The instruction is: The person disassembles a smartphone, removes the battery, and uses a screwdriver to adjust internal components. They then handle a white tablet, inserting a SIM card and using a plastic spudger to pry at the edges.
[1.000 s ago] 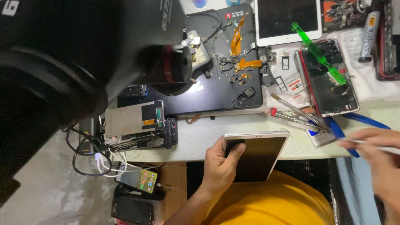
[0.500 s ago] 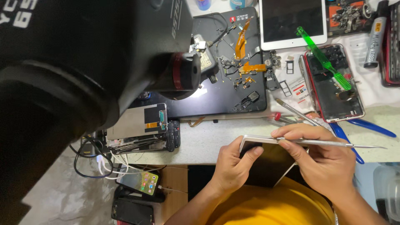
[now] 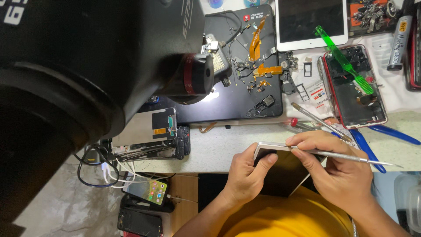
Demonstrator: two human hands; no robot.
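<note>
- Head view: the left hand (image 3: 245,180) holds a flat device with a pale frame and dark glass (image 3: 280,173) at the near edge of the table (image 3: 219,147), just above the yellow shirt (image 3: 285,219). Its grip is closed on the left corner — thumb on the face, other fingers behind.
- The right hand (image 3: 337,169) covers the right part of the device. Its grip is pinched on a thin metal pry tool (image 3: 351,157), which lies nearly level along the top edge of the device, with its point out to the right.
- Just behind the hands lie a second metal tool (image 3: 322,122) and blue-handled tweezers (image 3: 372,145) on the table.
- Farther back is a dark work mat (image 3: 245,109) with orange flex cables (image 3: 258,48) and small parts.
- To the right of the mat an opened phone with a red frame (image 3: 355,87) carries a green brush (image 3: 344,59).
- A white tablet (image 3: 311,22) lies at the far edge.
- A large black microscope body (image 3: 87,66) fills the left side of the picture — under it a loose screen panel (image 3: 147,127) rests on a stack of phones.
</note>
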